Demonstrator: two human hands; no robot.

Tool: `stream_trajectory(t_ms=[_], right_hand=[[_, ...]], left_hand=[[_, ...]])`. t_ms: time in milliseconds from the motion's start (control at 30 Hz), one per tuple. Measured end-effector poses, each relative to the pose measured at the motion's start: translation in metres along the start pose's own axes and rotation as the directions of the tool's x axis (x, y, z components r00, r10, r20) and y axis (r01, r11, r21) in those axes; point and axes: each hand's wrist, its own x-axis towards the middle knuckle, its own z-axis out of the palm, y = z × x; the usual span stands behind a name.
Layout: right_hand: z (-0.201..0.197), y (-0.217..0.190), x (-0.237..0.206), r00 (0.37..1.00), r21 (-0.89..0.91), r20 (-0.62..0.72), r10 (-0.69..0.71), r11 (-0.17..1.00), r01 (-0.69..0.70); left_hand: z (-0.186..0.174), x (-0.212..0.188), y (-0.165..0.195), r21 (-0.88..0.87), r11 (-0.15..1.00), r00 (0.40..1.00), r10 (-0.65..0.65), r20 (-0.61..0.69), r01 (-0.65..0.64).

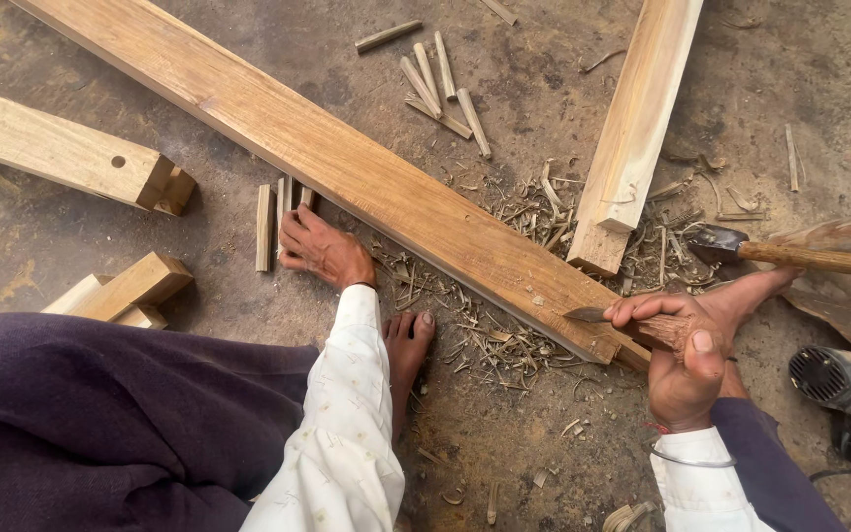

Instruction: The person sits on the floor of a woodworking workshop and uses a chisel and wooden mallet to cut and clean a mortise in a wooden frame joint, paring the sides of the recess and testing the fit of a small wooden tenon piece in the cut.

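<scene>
My right hand (687,360) grips a chisel (632,323), its blade on the long plank (347,163) end. My left hand (319,246) lies open-fingered on small wood strips (280,212). Risk: unbraced plank may shift; blade could slip toward my foot (408,345)

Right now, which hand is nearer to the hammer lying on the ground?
Right. The right hand, gripping a chisel, sits just below the hammer. The left hand rests on small wood strips across the long plank.

dusty grey concrete floor (504,453) | long light-brown wooden plank (347,167) | short wooden pegs (440,89) | scattered pale wood shavings (490,340) | shorter wooden beam (632,128)
</scene>
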Motion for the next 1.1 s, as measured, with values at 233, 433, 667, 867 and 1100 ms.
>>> stream_trajectory(t_ms=[233, 433, 667, 867, 1100], right_hand=[[-0.008, -0.031, -0.016, 0.995, -0.135, 0.068, 0.073, 0.989, -0.063], [-0.004, -0.046, -0.037, 0.984, -0.161, 0.029, 0.175, 0.973, -0.168], [0.022, -0.068, -0.046, 0.911, -0.108, -0.114, 0.396, 0.906, -0.408], [0.037, -0.072, -0.059, 0.815, 0.205, -0.231, 0.531, 0.846, -0.493], [0.002, -0.043, -0.092, 0.662, 0.358, -0.258, 0.703, 0.706, -0.611]], left_hand=[[-0.003, 0.006, 0.000, -0.013, 0.993, 0.991, -0.117, 0.067, 0.118], [-0.006, 0.003, 0.010, -0.071, 0.976, 0.975, -0.212, -0.060, 0.208], [-0.002, 0.006, 0.064, -0.459, 0.872, 0.972, 0.074, -0.223, -0.172], [-0.010, -0.060, 0.124, -0.860, 0.505, 0.886, 0.364, 0.288, 0.072], [-0.026, -0.138, 0.130, -0.811, 0.551, 0.653, 0.543, 0.528, 0.197]])
